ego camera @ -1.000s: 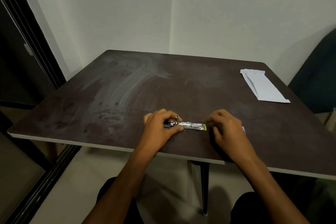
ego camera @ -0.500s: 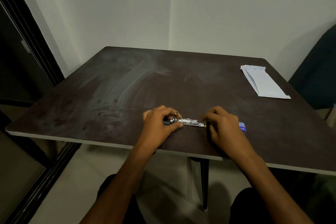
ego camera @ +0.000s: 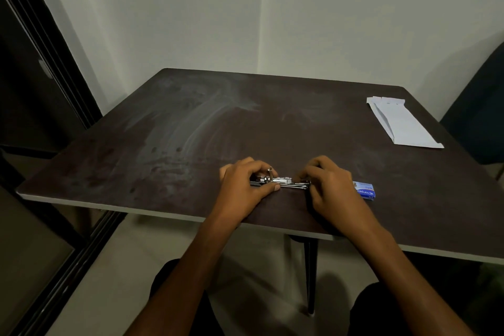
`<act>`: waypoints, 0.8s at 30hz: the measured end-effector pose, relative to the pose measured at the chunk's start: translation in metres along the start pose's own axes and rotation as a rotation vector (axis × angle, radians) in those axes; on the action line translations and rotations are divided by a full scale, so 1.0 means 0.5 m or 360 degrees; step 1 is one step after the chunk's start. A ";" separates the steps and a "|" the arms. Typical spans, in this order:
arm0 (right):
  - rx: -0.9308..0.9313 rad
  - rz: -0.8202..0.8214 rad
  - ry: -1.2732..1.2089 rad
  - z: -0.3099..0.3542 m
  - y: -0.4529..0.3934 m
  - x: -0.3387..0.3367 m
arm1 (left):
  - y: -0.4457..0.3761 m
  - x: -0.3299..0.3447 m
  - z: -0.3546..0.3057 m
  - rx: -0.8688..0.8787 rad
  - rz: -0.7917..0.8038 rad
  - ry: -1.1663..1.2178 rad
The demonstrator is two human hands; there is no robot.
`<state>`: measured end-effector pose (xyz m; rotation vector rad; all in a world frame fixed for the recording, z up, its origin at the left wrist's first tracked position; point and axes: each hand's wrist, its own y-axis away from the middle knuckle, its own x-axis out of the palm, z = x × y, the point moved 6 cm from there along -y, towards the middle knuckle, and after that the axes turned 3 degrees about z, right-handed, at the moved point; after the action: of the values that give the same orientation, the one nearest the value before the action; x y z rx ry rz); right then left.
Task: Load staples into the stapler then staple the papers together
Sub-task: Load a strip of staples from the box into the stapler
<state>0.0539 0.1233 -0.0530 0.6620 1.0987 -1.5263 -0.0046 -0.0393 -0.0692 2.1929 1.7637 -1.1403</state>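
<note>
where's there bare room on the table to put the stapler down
Bare: the whole left half of the table, and the far middle up to the papers. Crowded: the near edge, with both hands, the stapler and the staple box.

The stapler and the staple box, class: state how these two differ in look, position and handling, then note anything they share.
The stapler is shiny metal, long and thin; the staple box is blue, short and blocky. The stapler is gripped at both ends, by the left hand and the right hand; no hand grips the staple box, which lies beside the right hand. The stapler sits near the middle of the front edge, the staple box further right. Both rest on the dark table.
</note>
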 end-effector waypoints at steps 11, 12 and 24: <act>-0.0513 0.0551 0.0386 0.043 -0.060 -0.013 | 0.000 0.003 0.005 0.0007 0.0006 -0.0017; -0.0558 0.0569 0.0432 0.047 -0.064 -0.015 | 0.000 0.004 0.005 0.0009 0.0014 -0.0016; -0.0899 0.0653 0.0720 0.069 -0.090 -0.009 | -0.001 0.004 0.006 0.0021 0.0001 -0.0013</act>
<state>0.0171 0.0935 -0.0217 0.7875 1.5384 -0.6760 -0.0064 -0.0390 -0.0724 2.1926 1.7575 -1.1623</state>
